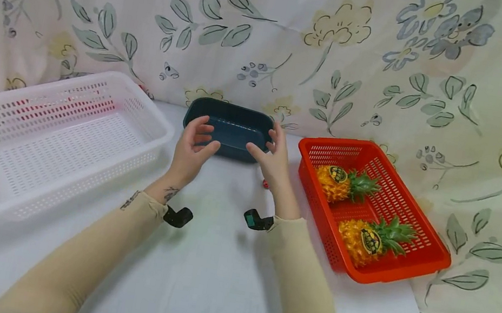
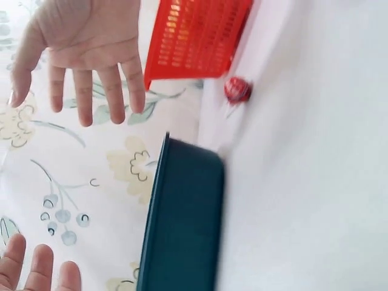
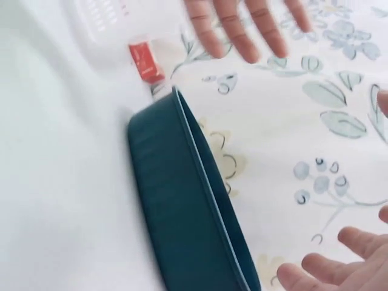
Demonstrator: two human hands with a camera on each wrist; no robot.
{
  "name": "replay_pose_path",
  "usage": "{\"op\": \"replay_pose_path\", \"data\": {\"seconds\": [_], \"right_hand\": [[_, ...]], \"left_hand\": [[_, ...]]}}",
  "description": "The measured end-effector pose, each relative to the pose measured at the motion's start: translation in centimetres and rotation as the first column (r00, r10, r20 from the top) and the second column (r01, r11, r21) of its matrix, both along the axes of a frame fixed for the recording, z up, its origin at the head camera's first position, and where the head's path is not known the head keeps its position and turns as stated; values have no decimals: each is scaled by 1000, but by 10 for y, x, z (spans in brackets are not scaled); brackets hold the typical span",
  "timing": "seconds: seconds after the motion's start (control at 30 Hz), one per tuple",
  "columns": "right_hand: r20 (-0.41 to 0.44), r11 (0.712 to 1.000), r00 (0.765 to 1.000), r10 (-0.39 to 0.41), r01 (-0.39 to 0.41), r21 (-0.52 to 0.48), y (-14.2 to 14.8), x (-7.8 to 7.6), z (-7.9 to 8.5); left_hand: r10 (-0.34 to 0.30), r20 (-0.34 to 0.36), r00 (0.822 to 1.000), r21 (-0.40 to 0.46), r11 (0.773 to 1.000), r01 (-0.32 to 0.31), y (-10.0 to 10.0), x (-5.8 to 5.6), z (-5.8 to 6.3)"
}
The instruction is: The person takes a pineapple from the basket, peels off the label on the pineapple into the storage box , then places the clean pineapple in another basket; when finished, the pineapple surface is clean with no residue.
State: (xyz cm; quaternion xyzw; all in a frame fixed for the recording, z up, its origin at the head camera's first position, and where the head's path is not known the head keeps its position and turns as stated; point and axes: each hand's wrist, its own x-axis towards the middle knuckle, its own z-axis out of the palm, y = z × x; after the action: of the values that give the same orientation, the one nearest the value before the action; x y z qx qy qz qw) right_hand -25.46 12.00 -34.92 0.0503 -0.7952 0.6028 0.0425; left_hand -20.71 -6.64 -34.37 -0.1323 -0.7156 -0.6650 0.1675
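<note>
Against the cloth backdrop stands a dark teal oval basin [image 1: 232,149] with nothing visible inside. My left hand [image 1: 190,152] is raised near its left end, fingers spread and slightly bent, holding nothing. Mirroring it, my right hand [image 1: 275,163] hovers by the right end, palm turned inward and fingers loose. Both wrist views show the hands apart from the basin, above its rim. A small red wrapped item [image 2: 237,90] lies on the table between the basin and the red basket, partly covered by my right hand in the head view.
To the left is a large white perforated basket [image 1: 66,171]. On the right, a red basket [image 1: 318,227] holds two small pineapples [image 1: 359,242] with dark labels. A red packet [image 3: 146,62] lies behind the basin's left end, near the white basket. Floral cloth [image 1: 268,44] hangs behind.
</note>
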Motion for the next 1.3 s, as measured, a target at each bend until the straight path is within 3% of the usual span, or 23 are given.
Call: {"op": "replay_pose_path", "data": {"seconds": [0.23,0.4,0.77,0.93,1.17,1.3], "right_hand": [[23,997,1000,-2,4,-75,-1,22,-8],[15,992,1000,28,-26,-122,-2,35,-13],[10,988,997,72,-70,-140,-2,48,-22],[17,988,998,68,-65,-142,-2,50,-24],[20,983,997,78,-74,-169,0,54,-26],[12,983,997,78,-75,-169,1,54,-27]], "left_hand": [[-29,61,998,154,988,19,-13,16,-36],[-84,131,988,215,975,54,-22,35,-50],[-102,235,967,255,966,41,-49,70,-65],[-77,256,964,252,968,10,-65,82,-68],[-21,288,957,291,954,-67,-90,93,-74],[-19,305,952,320,944,-83,-103,96,-76]]}}
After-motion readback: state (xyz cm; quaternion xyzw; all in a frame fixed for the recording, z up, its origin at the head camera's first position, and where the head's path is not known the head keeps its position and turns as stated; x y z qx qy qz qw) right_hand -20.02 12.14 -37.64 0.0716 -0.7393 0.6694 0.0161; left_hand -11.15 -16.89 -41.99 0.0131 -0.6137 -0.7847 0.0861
